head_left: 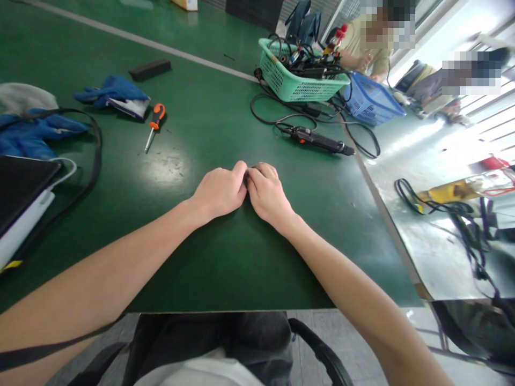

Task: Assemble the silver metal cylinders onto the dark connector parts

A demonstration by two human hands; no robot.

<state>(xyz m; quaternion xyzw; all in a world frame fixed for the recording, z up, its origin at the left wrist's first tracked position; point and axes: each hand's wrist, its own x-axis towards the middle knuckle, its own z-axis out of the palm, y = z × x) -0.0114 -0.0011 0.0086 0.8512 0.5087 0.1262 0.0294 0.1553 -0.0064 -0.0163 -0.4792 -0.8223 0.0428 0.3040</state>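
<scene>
Over the middle of the green table (257,257), my left hand (222,190) and my right hand (267,190) meet with curled fingers. Between them a sliver of a small dark object (246,177) shows; the fingers cover most of it, so its kind is hidden. Both hands are closed around it. To the left lies an orange and black screwdriver (156,123), its shaft toward me. A black electric screwdriver (319,142) with a cable rests to the right, apart from my hands.
A green basket (303,88) full of cables and tools stands at the back, beside a blue basket (374,102). Blue gloves (112,91), a dark block (150,69) and a black-screened device (24,187) lie left. Two people sit beyond, right. A yellow bottle (450,190) lies far right.
</scene>
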